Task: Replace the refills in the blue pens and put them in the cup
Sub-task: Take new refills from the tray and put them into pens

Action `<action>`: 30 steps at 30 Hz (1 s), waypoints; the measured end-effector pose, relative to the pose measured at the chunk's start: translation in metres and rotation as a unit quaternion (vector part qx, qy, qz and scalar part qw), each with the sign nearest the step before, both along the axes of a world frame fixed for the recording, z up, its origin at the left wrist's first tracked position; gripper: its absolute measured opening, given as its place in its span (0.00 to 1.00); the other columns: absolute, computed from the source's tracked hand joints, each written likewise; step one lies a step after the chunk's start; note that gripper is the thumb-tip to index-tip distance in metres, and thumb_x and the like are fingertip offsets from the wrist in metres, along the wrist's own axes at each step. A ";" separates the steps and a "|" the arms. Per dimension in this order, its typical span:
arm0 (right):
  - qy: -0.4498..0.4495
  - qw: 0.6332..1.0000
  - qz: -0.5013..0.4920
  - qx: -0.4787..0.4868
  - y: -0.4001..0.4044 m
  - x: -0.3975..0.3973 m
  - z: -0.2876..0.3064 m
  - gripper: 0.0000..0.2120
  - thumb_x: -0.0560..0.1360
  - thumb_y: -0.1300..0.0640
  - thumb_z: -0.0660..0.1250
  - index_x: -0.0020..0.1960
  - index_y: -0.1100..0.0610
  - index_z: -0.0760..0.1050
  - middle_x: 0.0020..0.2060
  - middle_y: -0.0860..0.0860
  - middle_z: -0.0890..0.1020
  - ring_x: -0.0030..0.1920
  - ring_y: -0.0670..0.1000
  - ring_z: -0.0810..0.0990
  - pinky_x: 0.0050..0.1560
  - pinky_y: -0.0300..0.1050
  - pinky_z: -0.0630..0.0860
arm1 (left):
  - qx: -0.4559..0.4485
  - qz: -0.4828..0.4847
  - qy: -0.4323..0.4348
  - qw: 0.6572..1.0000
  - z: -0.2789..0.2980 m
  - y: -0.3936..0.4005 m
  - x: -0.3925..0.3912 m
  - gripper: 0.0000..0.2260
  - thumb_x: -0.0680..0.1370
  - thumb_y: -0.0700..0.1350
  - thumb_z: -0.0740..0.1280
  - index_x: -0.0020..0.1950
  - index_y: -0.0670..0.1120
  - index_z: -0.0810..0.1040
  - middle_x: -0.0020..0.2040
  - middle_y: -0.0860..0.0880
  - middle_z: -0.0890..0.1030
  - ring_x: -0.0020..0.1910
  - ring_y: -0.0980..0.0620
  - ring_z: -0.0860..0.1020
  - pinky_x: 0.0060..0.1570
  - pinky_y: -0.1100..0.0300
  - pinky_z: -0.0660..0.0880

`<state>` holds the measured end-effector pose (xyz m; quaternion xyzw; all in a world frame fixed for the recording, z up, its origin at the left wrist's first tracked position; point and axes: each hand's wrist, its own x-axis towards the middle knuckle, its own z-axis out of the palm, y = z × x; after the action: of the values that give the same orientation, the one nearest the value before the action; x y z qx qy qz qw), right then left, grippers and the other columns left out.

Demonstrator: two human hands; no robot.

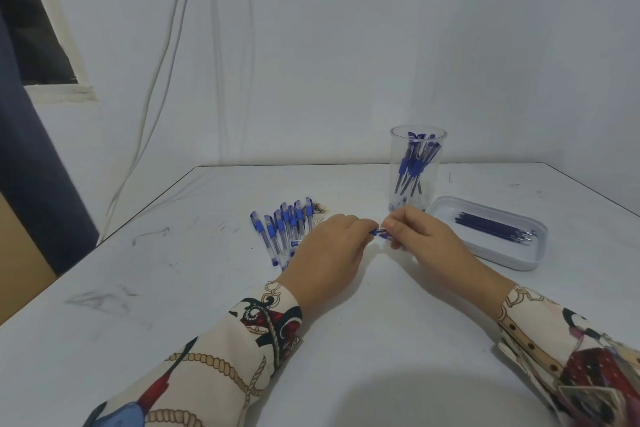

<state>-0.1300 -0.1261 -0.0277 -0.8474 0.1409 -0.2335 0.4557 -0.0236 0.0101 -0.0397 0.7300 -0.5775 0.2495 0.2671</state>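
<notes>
- Both hands, left (329, 246) and right (420, 236), pinch one blue clear-barrelled pen (381, 232) mid-counter.
- Clear plastic cup (417, 170) holding blue pens stands near the white counter's (207, 288) far edge.

White counter (173, 288) carries grey scuff marks and a dark stain (320, 210) near its middle. White cables (162, 80) hang down the white wall (415, 45) behind it. Dark curtain (20, 149) and window frame (62, 90) at far left.
</notes>
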 end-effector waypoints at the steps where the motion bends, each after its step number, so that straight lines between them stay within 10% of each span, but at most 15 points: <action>1: -0.001 1.000 0.007 0.001 0.000 0.000 0.000 0.07 0.78 0.49 0.62 0.43 0.48 0.76 0.37 0.49 0.80 0.40 0.45 0.77 0.43 0.41 0.71 | 0.000 0.001 0.001 1.000 0.000 0.000 0.000 0.10 0.78 0.43 0.59 0.54 0.42 0.78 0.40 0.46 0.80 0.38 0.46 0.76 0.35 0.51 0.75; 10: -0.016 0.999 -0.024 -0.039 -0.006 0.002 -0.003 0.10 0.80 0.50 0.58 0.44 0.47 0.76 0.39 0.44 0.79 0.44 0.45 0.77 0.45 0.42 0.73 | 0.001 0.015 -0.014 1.000 0.001 0.000 0.002 0.07 0.77 0.40 0.63 0.53 0.41 0.78 0.39 0.45 0.81 0.37 0.46 0.76 0.34 0.53 0.74; 19: 0.120 0.893 -0.097 -0.422 -0.026 0.003 -0.014 0.13 0.79 0.46 0.59 0.60 0.43 0.78 0.48 0.46 0.76 0.52 0.50 0.71 0.48 0.45 0.65 | 0.000 0.058 0.016 0.998 0.000 0.001 0.011 0.08 0.79 0.40 0.62 0.54 0.40 0.78 0.41 0.44 0.81 0.40 0.44 0.76 0.39 0.50 0.75; 30: 0.074 0.892 -0.089 -0.437 -0.015 0.001 -0.008 0.10 0.77 0.46 0.61 0.51 0.45 0.79 0.40 0.43 0.77 0.45 0.45 0.68 0.45 0.43 0.60 | 0.032 0.077 0.037 0.996 -0.002 0.003 0.009 0.11 0.81 0.44 0.58 0.60 0.44 0.76 0.49 0.46 0.80 0.48 0.46 0.76 0.49 0.50 0.73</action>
<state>-0.1294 -0.1411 -0.0359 -0.9597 0.1328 -0.2477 0.0047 -0.0148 0.0128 -0.0418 0.7893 -0.5166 0.2237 0.2450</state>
